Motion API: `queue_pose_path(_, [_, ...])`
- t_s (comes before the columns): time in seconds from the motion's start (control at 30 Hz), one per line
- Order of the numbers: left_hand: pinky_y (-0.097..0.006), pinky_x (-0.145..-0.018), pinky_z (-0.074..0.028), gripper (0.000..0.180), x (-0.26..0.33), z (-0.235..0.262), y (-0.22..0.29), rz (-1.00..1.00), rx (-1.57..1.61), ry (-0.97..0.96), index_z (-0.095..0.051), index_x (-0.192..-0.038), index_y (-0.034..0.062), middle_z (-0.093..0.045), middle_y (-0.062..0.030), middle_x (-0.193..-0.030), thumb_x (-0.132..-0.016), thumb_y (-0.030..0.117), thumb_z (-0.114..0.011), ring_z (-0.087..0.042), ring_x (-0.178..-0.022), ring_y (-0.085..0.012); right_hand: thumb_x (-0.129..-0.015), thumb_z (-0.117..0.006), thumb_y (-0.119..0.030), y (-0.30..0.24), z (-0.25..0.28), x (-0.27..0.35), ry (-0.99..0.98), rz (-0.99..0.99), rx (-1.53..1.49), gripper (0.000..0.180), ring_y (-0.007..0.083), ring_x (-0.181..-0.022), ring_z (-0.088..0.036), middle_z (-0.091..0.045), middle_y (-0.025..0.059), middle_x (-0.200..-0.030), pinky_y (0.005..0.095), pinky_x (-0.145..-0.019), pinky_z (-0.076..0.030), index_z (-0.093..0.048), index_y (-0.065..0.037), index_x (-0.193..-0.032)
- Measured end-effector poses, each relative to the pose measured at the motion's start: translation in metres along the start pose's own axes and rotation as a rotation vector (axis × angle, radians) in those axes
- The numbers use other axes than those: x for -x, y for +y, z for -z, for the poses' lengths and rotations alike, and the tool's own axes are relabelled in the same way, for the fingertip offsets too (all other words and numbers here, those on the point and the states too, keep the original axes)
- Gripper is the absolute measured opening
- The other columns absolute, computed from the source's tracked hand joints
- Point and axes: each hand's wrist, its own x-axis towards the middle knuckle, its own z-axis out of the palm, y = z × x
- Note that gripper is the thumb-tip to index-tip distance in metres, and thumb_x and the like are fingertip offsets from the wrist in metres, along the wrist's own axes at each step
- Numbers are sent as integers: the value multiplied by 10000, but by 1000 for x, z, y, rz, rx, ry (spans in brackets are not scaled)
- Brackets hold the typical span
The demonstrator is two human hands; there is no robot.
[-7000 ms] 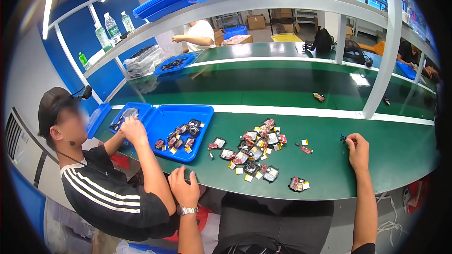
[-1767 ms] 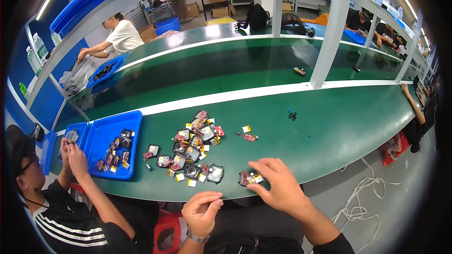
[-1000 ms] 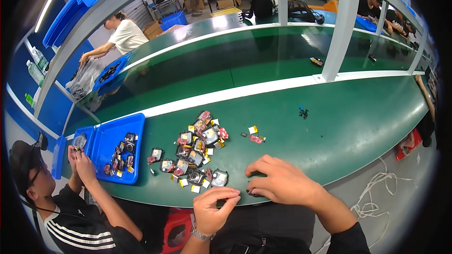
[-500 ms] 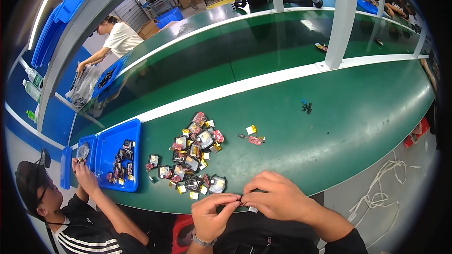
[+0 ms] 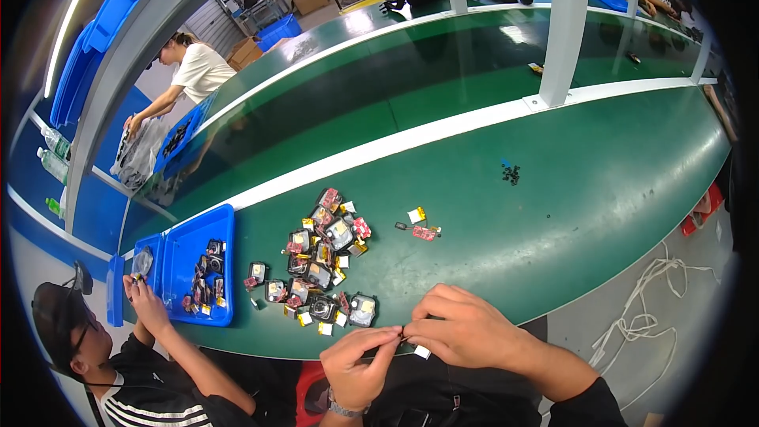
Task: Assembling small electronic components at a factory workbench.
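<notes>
My left hand (image 5: 360, 360) is closed at the table's near edge, thumb and forefinger pinching a small dark part (image 5: 403, 335). Against its other side press the fingertips of my right hand (image 5: 466, 328), also closed. A white rectangular piece (image 5: 422, 353), like the small batteries on the table, hangs below the right fingers; how it joins the dark part is hidden. Just beyond my left hand lies a pile of black device housings (image 5: 320, 274) with red circuit boards and white-and-yellow batteries. A separate red circuit board (image 5: 426, 233) with a battery (image 5: 417, 214) lies farther off.
A cluster of small black parts (image 5: 511, 175) sits on the green table (image 5: 474, 253). To the left, a co-worker (image 5: 150, 364) handles something small beside a blue tray (image 5: 231, 269) of similar assemblies. White posts (image 5: 565, 39) rise from the table's far rail.
My view has shifted slightly. Both hands keep their pinch on the dark part, and more of the white piece shows under my right hand.
</notes>
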Motion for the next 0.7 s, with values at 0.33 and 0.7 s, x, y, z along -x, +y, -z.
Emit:
queue_pose_path(0.33, [-303,-763,-596,136,0,-3,5,-37,-112,17,-754,-881,-29,-776,-148,-905,-768,-105,-764,-765,-830,-237,-857,-725,-140,2,-1,1,-22,17,18,73,208,-894,-546,-567,7,-900,338,-787,-472,-696,-89,-900])
queue_pose_path(0.7, [-303,-787,-604,140,4,-5,6,147,39,73,-753,-910,-52,-773,-165,-911,-789,-121,-753,-763,-848,-215,-860,-717,-137,3,0,2,-20,18,23,95,202,-881,-542,-549,12,-882,337,-778,-467,-713,-93,-944])
